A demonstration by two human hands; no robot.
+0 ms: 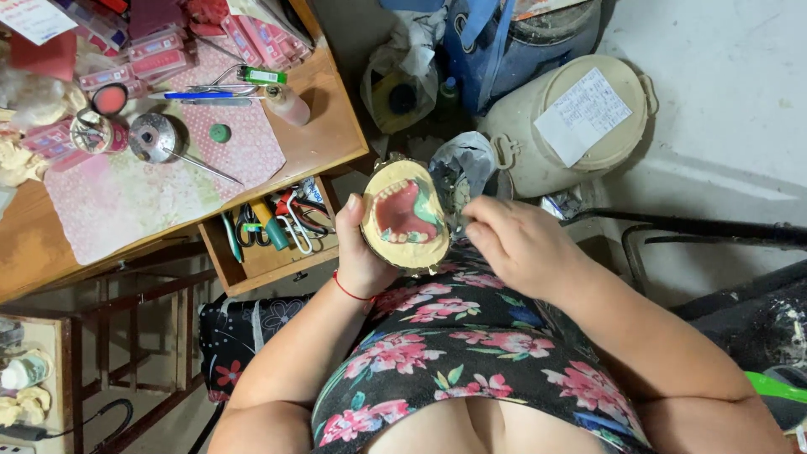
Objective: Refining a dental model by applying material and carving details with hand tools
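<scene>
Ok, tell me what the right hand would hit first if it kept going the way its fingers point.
The right hand points left, toward the round plaster mould with the pink denture that the left hand holds. It would likely meet the mould's right edge first; its fingertips already look very close to it.

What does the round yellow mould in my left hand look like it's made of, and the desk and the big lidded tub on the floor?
Round mould: looks like matte yellowish plaster or stone, chalky with rough edges, around a glossy pink, likely wax, base with teeth; left hand holds it. Desk: wood, smooth brown with visible grain. Lidded tub: probably plastic, dull cream, with moulded handles.
</scene>
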